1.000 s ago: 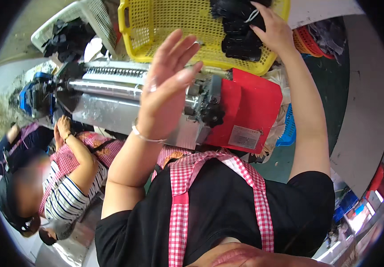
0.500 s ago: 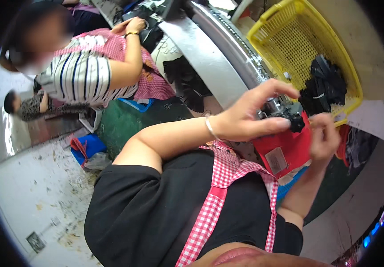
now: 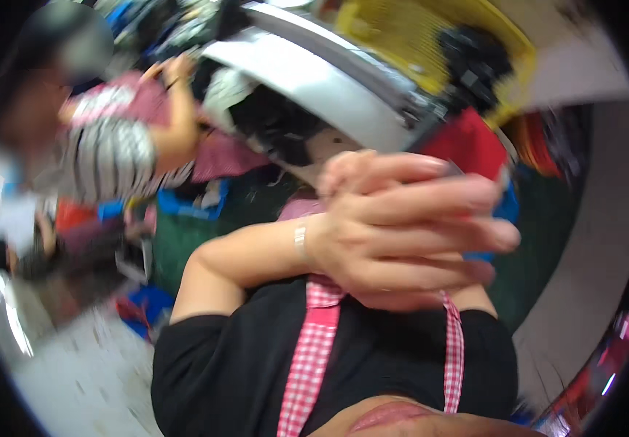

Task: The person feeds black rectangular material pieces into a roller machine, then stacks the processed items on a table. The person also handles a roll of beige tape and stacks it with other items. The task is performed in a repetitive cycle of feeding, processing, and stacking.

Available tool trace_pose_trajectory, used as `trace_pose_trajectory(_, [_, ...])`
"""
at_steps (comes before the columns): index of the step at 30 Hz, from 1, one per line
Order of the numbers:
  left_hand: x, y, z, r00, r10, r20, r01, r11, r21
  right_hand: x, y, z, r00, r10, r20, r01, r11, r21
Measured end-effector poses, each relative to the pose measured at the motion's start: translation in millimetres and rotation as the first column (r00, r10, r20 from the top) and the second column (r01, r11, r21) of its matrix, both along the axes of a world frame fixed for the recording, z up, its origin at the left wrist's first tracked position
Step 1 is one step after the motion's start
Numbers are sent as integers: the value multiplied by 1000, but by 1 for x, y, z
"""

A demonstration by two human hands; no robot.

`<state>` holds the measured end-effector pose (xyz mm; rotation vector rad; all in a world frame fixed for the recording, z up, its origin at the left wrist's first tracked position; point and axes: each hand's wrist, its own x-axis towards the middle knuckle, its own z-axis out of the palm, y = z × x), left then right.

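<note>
My hands are together in front of my chest. My left hand (image 3: 402, 237), with a pale bracelet at its wrist, lies across in front with its fingers stretched out to the right, blurred by motion. Behind it my right hand is mostly hidden; its forearm (image 3: 475, 297) rises from the right, and its fingers cannot be made out clearly. Whether anything small lies between the palms is hidden. Just beyond the hands hangs a red cloth piece (image 3: 471, 149), at the end of a silver machine arm (image 3: 329, 87).
A yellow basket (image 3: 395, 33) with black bundles (image 3: 471, 62) stands beyond the machine. Dark cloth pieces (image 3: 274, 124) hang left of it. At the left a person in a striped top (image 3: 114, 156) works. A blue crate (image 3: 194, 200) sits on the green floor.
My left hand has left the black knob at the machine end and come back toward my chest. The right hand has moved in behind it. The view has shifted.
</note>
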<state>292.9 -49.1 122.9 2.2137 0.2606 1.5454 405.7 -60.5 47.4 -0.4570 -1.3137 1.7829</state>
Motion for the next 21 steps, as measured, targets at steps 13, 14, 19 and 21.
trace_pose_trajectory(13, [-69,22,-28,948,-315,-43,227,766,-602,-79,11,49,797,-591,119,339,603,722])
trace_pose_trajectory(14, [-75,24,-30,946,-325,22,249,679,-691,-91,6,31,843,-531,91,318,626,712])
trace_pose_trajectory(19, [-97,28,-38,927,-172,334,370,261,-892,-92,-18,20,992,-80,-93,79,997,-15])
trace_pose_trajectory(21, [-88,25,-47,906,-128,403,418,123,-900,-101,-11,12,869,-487,89,487,873,24])
